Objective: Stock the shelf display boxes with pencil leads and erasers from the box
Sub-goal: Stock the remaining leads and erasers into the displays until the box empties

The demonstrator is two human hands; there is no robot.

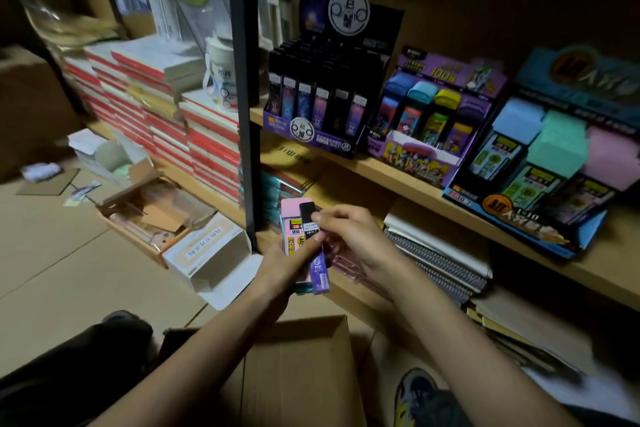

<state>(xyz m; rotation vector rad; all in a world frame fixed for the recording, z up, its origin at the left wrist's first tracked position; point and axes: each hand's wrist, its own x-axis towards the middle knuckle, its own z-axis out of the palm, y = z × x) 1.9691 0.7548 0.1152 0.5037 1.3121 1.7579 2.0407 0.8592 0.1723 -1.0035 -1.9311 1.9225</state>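
My left hand (287, 262) grips a small stack of pencil lead cases, a pink one (290, 224) at the back and a purple one with a black cap (317, 262) in front. My right hand (349, 236) pinches the top of the purple case between thumb and fingers. Both hands hover below the upper shelf. On that shelf stand three display boxes: a black-purple one (311, 135) full of dark lead cases, a purple one (415, 156) with coloured cases, and a blue one (526, 218) with pastel cases. An open cardboard box (298, 367) sits under my forearms.
A black shelf post (244, 87) rises left of the displays. Spiral notebooks (440, 256) lie on the lower shelf. Stacks of red-edged books (156, 107), a white cup (221, 76), and opened cartons (156, 215) sit at left on the floor. My shoe (415, 395) is at the bottom right.
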